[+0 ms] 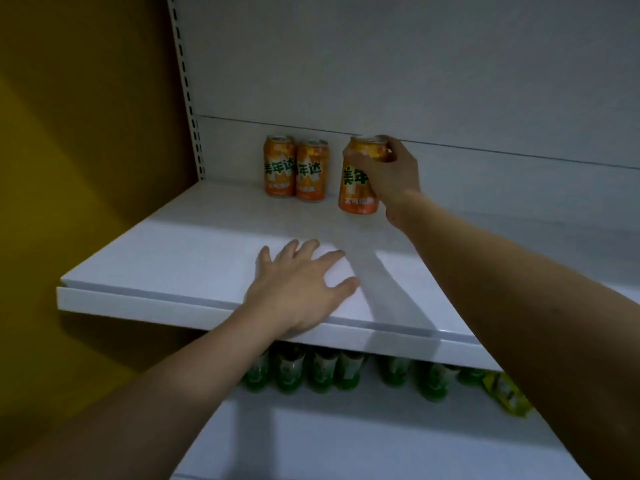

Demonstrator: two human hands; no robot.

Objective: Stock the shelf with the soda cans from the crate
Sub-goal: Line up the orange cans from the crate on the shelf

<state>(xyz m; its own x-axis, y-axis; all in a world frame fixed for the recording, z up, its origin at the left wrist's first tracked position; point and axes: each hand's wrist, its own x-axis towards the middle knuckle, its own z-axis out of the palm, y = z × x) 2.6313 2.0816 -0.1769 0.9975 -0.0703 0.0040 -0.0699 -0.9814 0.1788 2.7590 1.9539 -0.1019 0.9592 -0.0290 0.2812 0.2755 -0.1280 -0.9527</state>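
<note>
The right hand (388, 178) is gripping an upright orange soda can (356, 181) near the back edge of the white shelf (173, 258), just beside two more cans (296, 169). The left hand (298, 289) is lying spread and flat at the shelf's front edge, holding nothing.

The shelf (173, 258) lies bare across its front and left. At the back stand two cans (296, 169) touching each other, with a gap between them and a third can (356, 181) gripped by the right hand (391, 174).
</note>
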